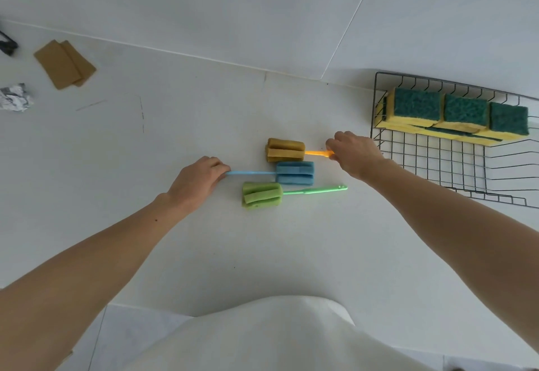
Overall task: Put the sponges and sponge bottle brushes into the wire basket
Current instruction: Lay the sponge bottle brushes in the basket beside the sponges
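Three sponge bottle brushes lie side by side on the white counter. My right hand (354, 152) is closed on the handle of the orange brush (285, 150), farthest from me. My left hand (198, 179) grips the handle end of the blue brush (294, 173), whose head points right. The green brush (262, 194) lies nearest me, untouched, with its handle pointing right. The wire basket (455, 166) stands at the right and holds several yellow sponges with green scouring pads (455, 114) along its far side.
Two brown cardboard pieces (64, 63) lie at the far left, with crumpled foil (14, 98) and a dark object (7, 44) at the left edge. A white wall rises behind the counter. My white garment fills the bottom of the view.
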